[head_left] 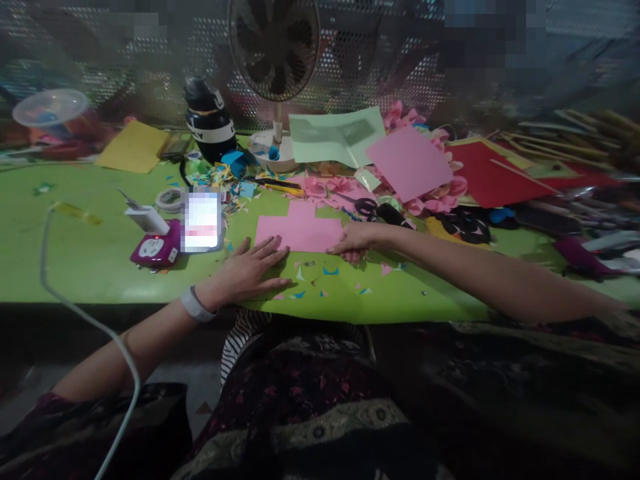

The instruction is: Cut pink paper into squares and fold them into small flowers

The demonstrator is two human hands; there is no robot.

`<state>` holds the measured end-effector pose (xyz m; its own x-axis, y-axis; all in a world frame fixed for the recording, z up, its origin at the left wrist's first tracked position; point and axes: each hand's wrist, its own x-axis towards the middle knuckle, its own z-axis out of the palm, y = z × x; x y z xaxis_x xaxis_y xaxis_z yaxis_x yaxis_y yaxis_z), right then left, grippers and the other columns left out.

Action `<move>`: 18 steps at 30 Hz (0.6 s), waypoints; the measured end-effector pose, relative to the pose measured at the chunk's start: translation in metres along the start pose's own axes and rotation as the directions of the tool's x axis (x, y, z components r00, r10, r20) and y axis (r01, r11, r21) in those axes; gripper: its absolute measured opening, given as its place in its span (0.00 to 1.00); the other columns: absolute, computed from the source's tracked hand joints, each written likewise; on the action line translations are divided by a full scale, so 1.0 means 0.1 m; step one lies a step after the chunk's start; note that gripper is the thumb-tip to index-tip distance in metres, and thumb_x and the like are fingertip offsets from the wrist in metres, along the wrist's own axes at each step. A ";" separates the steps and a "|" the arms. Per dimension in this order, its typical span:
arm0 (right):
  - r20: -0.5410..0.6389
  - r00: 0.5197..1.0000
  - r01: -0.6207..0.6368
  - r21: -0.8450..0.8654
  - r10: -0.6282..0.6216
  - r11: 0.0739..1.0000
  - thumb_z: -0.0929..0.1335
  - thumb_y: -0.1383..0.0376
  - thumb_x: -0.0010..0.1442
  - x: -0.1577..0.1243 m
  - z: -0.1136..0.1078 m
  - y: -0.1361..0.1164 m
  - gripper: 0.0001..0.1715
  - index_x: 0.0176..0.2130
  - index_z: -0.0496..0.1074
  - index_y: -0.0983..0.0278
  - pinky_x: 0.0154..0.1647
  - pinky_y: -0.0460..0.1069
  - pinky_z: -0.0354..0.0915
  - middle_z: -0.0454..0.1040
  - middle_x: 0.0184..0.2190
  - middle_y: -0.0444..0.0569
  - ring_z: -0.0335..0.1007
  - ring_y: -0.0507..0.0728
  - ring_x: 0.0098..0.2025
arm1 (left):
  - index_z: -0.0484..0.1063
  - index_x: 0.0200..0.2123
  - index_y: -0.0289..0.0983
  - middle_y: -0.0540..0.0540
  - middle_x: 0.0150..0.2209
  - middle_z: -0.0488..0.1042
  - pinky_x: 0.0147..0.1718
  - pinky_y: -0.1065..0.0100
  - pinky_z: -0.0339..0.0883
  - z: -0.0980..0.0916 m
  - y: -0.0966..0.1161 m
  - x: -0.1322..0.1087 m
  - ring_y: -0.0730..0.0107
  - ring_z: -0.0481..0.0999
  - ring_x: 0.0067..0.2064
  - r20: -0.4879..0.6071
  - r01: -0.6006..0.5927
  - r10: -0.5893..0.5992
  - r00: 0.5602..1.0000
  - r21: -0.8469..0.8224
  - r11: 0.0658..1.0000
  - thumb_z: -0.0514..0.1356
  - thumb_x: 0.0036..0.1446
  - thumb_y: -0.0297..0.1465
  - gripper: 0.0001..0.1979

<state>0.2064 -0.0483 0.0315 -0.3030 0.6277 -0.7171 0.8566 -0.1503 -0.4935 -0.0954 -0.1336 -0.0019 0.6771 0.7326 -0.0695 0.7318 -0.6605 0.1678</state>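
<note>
The pink paper (300,230) lies flat on the green counter (90,260), toward the middle of its near edge. The left hand (247,270) is spread flat, grip open, fingertips pressing the sheet's near-left corner; the right hand (357,239) has its grip closed, seemingly pinching the sheet's right edge. With only one corner pinned, a tug from the right could skew or crease the paper, and the scraps (325,272) strewn just beside it could slip underneath. The scissors (367,207) lie close behind the right hand. The bottle (210,127) bears dark lettering on its white band (too partial to read).
</note>
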 end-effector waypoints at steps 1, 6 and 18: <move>-0.025 0.999 -0.029 -0.008 0.029 1.000 0.78 0.49 0.58 -0.05 0.00 0.03 0.26 0.25 0.75 0.66 0.24 0.46 0.66 0.75 0.19 0.47 0.71 0.51 0.22 | 0.51 0.76 0.39 0.36 0.77 0.49 0.72 0.42 0.43 0.01 0.00 0.00 0.49 0.51 0.77 -0.009 -0.002 0.002 1.000 0.000 1.000 0.43 0.69 0.60 0.43; -0.091 0.983 -0.156 0.037 0.159 0.987 0.77 0.52 0.60 -0.27 0.02 0.16 0.26 0.21 0.72 0.65 0.21 0.45 0.61 0.74 0.19 0.47 0.67 0.48 0.20 | 0.52 0.76 0.39 0.35 0.76 0.50 0.73 0.42 0.42 0.03 -0.01 -0.01 0.49 0.51 0.77 -0.037 -0.021 0.021 0.999 0.003 1.000 0.43 0.70 0.59 0.42; -0.073 0.986 0.152 0.053 -0.148 0.987 0.75 0.53 0.64 -0.15 -0.02 -0.26 0.23 0.26 0.75 0.66 0.27 0.44 0.65 0.78 0.23 0.46 0.72 0.48 0.23 | 0.55 0.75 0.42 0.37 0.76 0.53 0.72 0.44 0.46 -0.02 -0.06 0.04 0.50 0.55 0.76 -0.002 -0.010 0.010 1.000 0.018 1.000 0.46 0.70 0.58 0.40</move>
<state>0.1895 -0.0524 0.0558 -0.3955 0.6970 -0.5981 0.7773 -0.0929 -0.6222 -0.0979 -0.1264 -0.0008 0.6845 0.7261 -0.0656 0.7261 -0.6709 0.1506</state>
